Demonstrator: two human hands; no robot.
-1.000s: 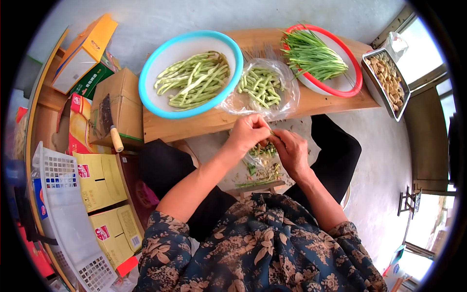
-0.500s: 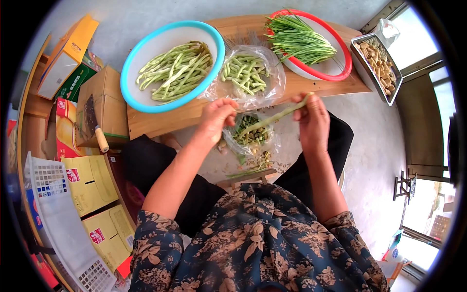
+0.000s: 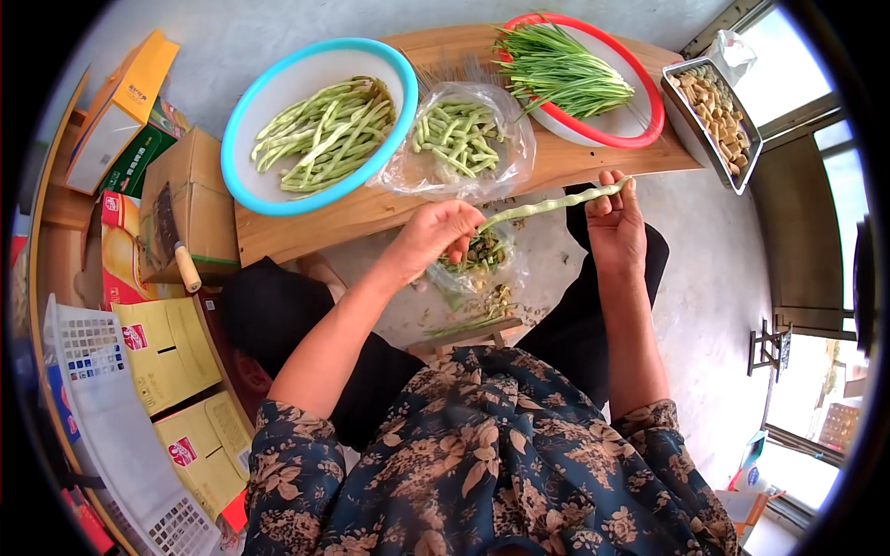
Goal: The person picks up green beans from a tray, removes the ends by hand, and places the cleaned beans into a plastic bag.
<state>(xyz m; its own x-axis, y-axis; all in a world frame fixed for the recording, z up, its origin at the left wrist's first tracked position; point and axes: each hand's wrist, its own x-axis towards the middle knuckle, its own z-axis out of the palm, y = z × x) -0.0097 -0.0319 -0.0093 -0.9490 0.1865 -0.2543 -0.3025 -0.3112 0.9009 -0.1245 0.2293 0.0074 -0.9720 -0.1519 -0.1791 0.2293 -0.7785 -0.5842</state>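
One long green bean point(image 3: 552, 206) is stretched between my two hands, in front of the table edge. My left hand point(image 3: 434, 239) pinches its left end, and my right hand point(image 3: 616, 227) grips its right end. Below the bean, a plastic bag of green and brown trimmings point(image 3: 484, 252) sits on the floor, partly behind my left hand. On the table, a clear plastic bag point(image 3: 519, 157) holds short bean pieces point(image 3: 459, 137). To its left a blue-rimmed basin point(image 3: 243, 190) contains whole green beans point(image 3: 329, 134).
A red-rimmed basin point(image 3: 649, 134) with green chives point(image 3: 570, 69) and a metal tray point(image 3: 737, 176) of brown pieces stand at the table's right. Left are a knife point(image 3: 176, 241) with a wooden handle, cardboard boxes point(image 3: 199, 185) and a white plastic basket point(image 3: 125, 417).
My left hand has moved right and slightly down, now pinching the bean's left end. The bean has swung from steeply slanted to nearly level. My right hand has shifted slightly right.
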